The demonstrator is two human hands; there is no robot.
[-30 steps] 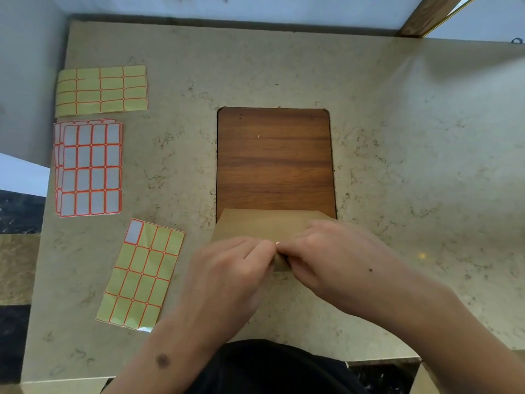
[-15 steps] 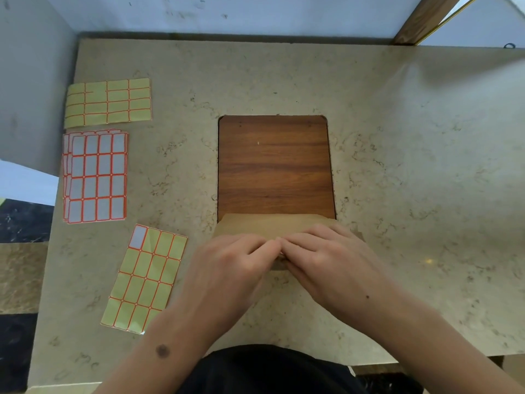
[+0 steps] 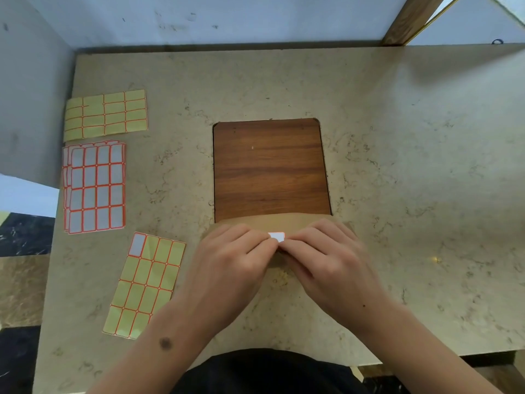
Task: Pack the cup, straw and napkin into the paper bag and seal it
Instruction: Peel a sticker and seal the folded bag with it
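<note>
Both hands (image 3: 284, 260) press a white sticker (image 3: 276, 236) onto the paper bag (image 3: 255, 223)

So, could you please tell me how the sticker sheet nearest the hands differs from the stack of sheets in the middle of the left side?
The nearest sticker sheet is almost used up: one white label remains at its top left corner, the rest is bare yellow backing. The middle stack shows its labels all in place.
The nearest sheet is single and lies tilted; the middle stack holds several sheets, roughly square to the table edge.
Both have orange-bordered grids.
</note>
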